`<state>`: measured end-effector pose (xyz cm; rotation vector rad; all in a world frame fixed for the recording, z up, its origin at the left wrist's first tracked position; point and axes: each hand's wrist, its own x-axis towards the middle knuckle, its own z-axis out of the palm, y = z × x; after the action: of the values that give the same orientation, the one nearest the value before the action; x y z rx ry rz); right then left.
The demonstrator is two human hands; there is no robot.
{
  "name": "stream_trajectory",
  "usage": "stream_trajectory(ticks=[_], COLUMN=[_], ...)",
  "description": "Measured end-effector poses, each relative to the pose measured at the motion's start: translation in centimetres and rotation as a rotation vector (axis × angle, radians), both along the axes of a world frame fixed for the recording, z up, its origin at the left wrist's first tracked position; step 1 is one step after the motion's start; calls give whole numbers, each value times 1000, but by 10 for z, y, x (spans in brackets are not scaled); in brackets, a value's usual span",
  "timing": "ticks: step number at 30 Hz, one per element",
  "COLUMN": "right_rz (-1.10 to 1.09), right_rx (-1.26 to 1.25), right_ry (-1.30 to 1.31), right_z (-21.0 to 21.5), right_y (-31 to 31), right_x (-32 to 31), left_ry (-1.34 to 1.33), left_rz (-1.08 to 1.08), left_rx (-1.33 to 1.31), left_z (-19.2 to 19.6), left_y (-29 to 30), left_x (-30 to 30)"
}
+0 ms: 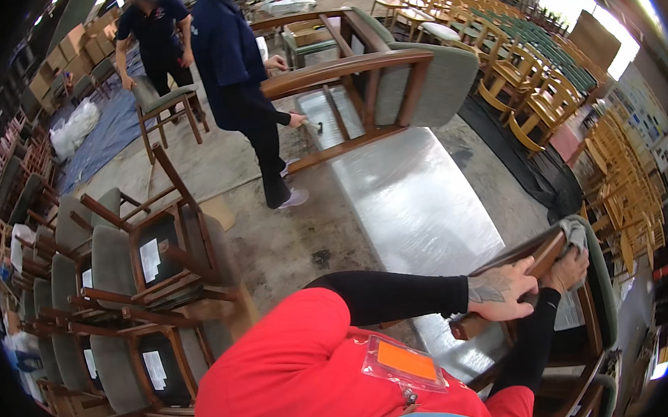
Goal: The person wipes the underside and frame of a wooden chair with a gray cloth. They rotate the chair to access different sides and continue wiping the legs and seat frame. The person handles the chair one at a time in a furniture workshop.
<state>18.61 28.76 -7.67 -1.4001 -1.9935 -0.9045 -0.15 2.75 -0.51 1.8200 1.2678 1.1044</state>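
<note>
The person's left hand [502, 291] lies across a wooden bar [475, 325] of a tilted chair [604, 298], touching it near the middle, with the fingers spread over the wood; whether they close around its underside cannot be told from this view. The right hand [568, 271] is just beyond, to the right of the left one, closed on a grey cloth [574, 232] that it presses against the far upper end of the same bar. So the bar runs slantwise beneath both hands, its near end sticking out below the left hand toward the person's body. The chair's grey-green padding stands at the right, just beside the right hand, and more of its brown frame shows below the right forearm. Left of the chair stretches a table [419, 202] wrapped in shiny clear plastic. At its far end another padded chair [426, 86] lies tipped over, and a co-worker in dark clothes [227, 69] stands beside it, one hand holding a small tool [314, 125]. Farther back, a second co-worker [155, 35] has a hand on the back of an upright chair [164, 100]. Stacked chairs [144, 260] fill the left side, and rows of light wooden chairs [536, 109] stand at the upper right.
</note>
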Motion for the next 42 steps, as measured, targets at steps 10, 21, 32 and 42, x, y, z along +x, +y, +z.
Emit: stream_trajectory(ticks=[10, 21, 32, 42], right_rz=[-120, -173, -118, 10], right_rx=[-62, -189, -44, 182], right_ry=[-74, -14, -59, 114], right_z=[-14, -32, -31, -13], right_y=[6, 17, 12, 7], right_x=[2, -44, -24, -42], left_ry=[-267, 649, 410, -130], left_rz=[774, 1624, 1496, 689], left_rx=[581, -217, -48, 306], left_z=[-24, 37, 3, 9], left_y=[-68, -203, -146, -50], left_x=[-254, -597, -597, -454])
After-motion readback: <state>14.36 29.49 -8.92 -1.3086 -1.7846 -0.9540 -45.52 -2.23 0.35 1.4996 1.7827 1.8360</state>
